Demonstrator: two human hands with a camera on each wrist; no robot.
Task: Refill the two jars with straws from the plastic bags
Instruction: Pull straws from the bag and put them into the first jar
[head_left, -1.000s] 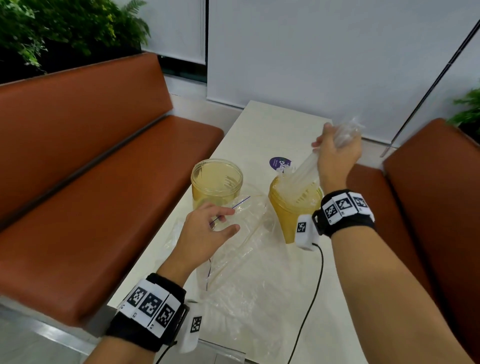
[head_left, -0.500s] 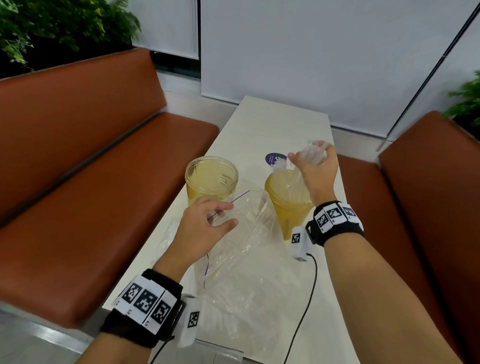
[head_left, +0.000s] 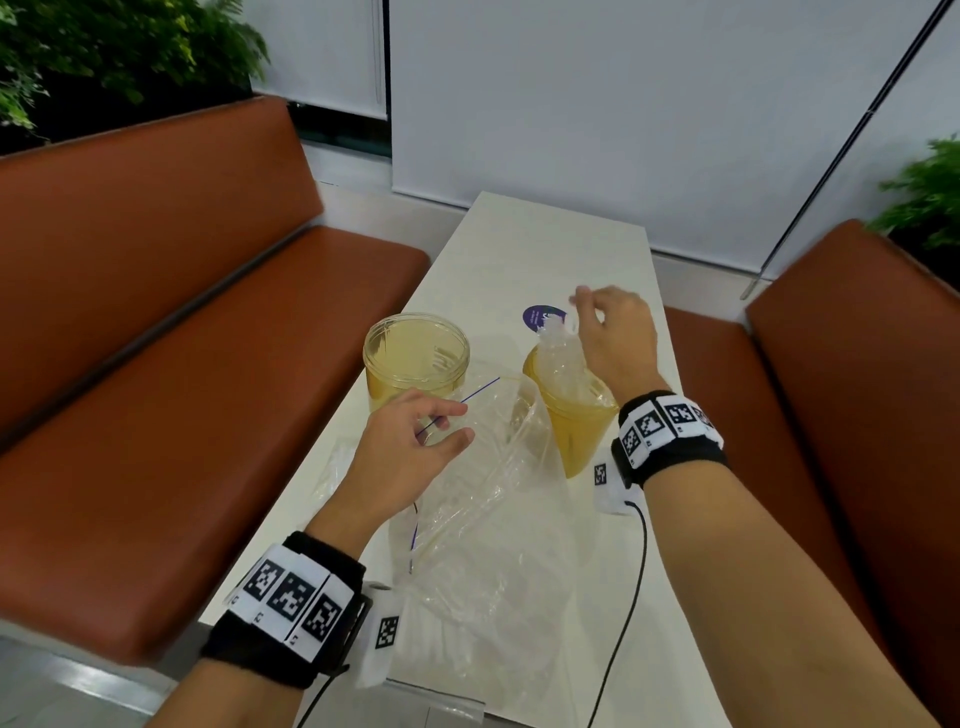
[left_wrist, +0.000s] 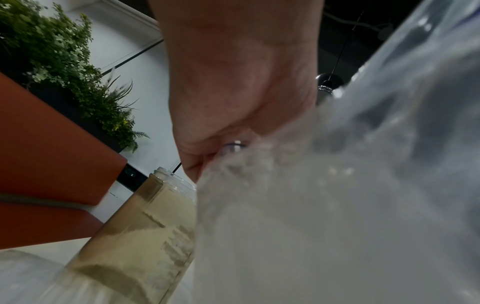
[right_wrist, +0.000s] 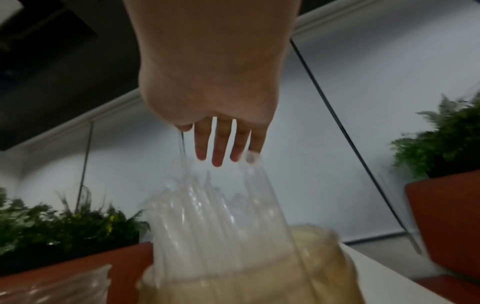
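Observation:
Two yellowish clear jars stand on the white table (head_left: 545, 249). The left jar (head_left: 415, 358) is open, with a few straws inside. The right jar (head_left: 576, 436) holds a bundle of clear straws (head_left: 561, 358) that sticks out above its rim, also seen as the straws (right_wrist: 207, 216) in the right wrist view. My right hand (head_left: 613, 332) hovers over the bundle, its fingers (right_wrist: 218, 148) straight and spread just above the straw tops. My left hand (head_left: 410, 447) pinches the blue-lined mouth of a clear plastic bag (head_left: 493, 499) lying in front of the jars; the same pinch (left_wrist: 228, 148) shows at the bag's edge.
Brown padded benches flank the narrow table, the left bench (head_left: 182, 338) and the right bench (head_left: 857, 389). A purple round sticker (head_left: 540, 317) lies behind the right jar. More crumpled plastic (head_left: 332, 467) lies under my left hand. A black cable (head_left: 634, 571) trails from my right wrist.
My right hand brought the straw bundle down into the right jar and let it go; its fingers have opened above it. My left hand has kept its hold on the bag.

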